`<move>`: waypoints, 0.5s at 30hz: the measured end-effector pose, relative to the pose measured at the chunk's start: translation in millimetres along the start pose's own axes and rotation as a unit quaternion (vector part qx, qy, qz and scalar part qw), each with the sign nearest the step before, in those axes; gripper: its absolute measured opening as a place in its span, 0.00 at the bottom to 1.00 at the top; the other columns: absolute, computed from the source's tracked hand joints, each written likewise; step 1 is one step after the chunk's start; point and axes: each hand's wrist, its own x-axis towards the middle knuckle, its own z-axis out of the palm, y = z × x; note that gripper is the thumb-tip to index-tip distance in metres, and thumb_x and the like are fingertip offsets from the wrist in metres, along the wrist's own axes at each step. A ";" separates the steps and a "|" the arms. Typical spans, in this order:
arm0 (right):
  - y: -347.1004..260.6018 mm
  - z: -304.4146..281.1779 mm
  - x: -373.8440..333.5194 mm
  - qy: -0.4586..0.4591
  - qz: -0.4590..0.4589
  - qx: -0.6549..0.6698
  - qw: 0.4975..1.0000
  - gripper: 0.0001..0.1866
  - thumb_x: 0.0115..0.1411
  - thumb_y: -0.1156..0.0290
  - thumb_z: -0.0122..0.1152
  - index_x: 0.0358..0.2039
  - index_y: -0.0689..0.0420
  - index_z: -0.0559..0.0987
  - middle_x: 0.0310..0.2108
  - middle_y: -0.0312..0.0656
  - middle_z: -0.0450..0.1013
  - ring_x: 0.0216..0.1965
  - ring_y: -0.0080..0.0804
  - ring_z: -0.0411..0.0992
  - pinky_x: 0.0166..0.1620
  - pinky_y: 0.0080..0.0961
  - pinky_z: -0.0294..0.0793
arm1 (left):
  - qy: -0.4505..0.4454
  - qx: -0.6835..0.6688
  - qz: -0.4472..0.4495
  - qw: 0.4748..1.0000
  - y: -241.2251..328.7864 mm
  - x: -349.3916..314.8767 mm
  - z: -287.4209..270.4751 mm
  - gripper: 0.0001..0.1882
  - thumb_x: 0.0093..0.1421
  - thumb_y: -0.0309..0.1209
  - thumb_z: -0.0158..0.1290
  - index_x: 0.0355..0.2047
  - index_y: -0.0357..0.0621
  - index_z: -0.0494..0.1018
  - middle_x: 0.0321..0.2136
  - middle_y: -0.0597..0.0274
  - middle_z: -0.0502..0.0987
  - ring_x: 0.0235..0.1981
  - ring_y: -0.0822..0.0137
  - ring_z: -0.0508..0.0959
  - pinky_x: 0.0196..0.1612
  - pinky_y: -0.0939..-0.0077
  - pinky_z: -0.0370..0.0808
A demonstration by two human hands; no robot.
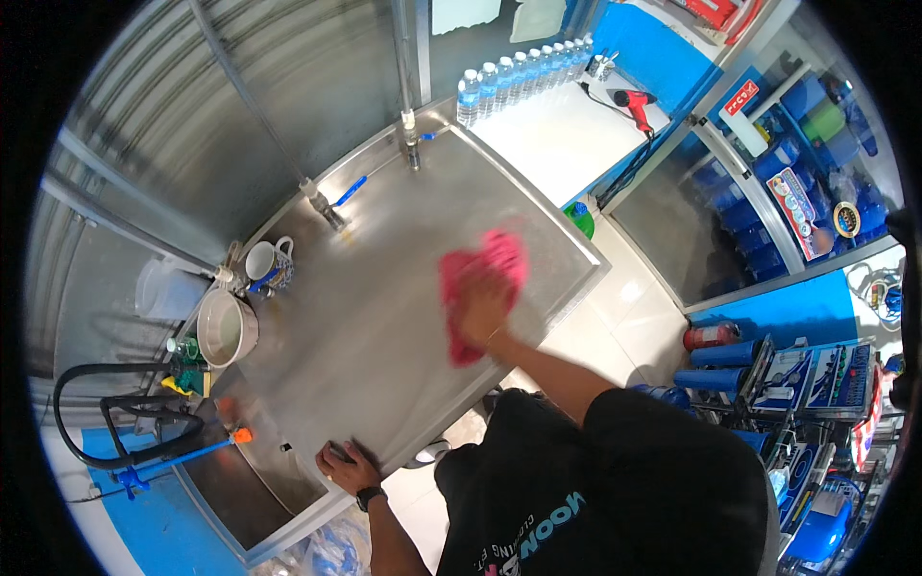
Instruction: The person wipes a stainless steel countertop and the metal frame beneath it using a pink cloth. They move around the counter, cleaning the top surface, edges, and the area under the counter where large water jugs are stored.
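A bright pink cloth (506,253) lies bunched on the stainless steel counter (384,278), right of its middle. My right hand (480,305) presses down on the cloth, slightly smeared by motion, with the cloth showing on both sides of it. At the counter's near edge, beside the sunken steel basin (240,490), rests my left hand (348,468). Its fingers are spread over the metal rim and hold nothing. A dark watch is on the left wrist.
Taps with blue levers (351,190) stand along the back edge. A patterned mug (274,266) and a white tub (227,328) sit at the left, near a black hose (91,369). Beyond, a white tabletop (547,144) carries water bottles (488,91) and a red heat gun (636,106).
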 end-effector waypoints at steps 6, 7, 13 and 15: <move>-117.0 -3.4 -99.7 -0.334 -0.400 0.114 0.846 0.38 0.66 0.44 0.51 0.72 0.50 0.65 0.78 0.44 0.50 0.79 0.55 0.40 0.77 0.60 0.34 | -0.002 -0.026 0.004 1.000 -4.3 1.7 -2.0 0.28 0.73 0.49 0.44 0.56 0.33 0.69 0.57 0.36 0.68 0.60 0.38 0.68 0.60 0.43 0.67; -108.4 -2.5 -95.3 -0.309 -0.408 0.158 0.844 0.38 0.66 0.45 0.51 0.72 0.49 0.65 0.78 0.44 0.50 0.79 0.53 0.41 0.77 0.59 0.34 | -0.010 -0.016 -0.009 1.000 -5.4 2.2 -2.3 0.29 0.73 0.49 0.43 0.57 0.33 0.69 0.57 0.36 0.68 0.60 0.38 0.68 0.60 0.43 0.67; 88.1 -50.2 -36.1 -0.253 -0.246 0.124 0.927 0.39 0.64 0.46 0.57 0.72 0.50 0.65 0.76 0.46 0.54 0.77 0.51 0.48 0.77 0.55 0.38 | -0.021 -0.021 -0.029 0.999 -6.1 0.0 1.1 0.28 0.72 0.49 0.46 0.58 0.35 0.69 0.59 0.38 0.67 0.62 0.39 0.67 0.62 0.43 0.65; 160.2 -83.9 -3.9 -0.186 -0.058 0.010 0.981 0.39 0.65 0.43 0.54 0.72 0.50 0.66 0.74 0.48 0.57 0.76 0.52 0.50 0.75 0.59 0.40 | -0.034 -0.011 -0.048 0.998 -5.3 2.1 1.5 0.28 0.71 0.49 0.47 0.58 0.36 0.69 0.59 0.38 0.66 0.62 0.39 0.66 0.62 0.42 0.65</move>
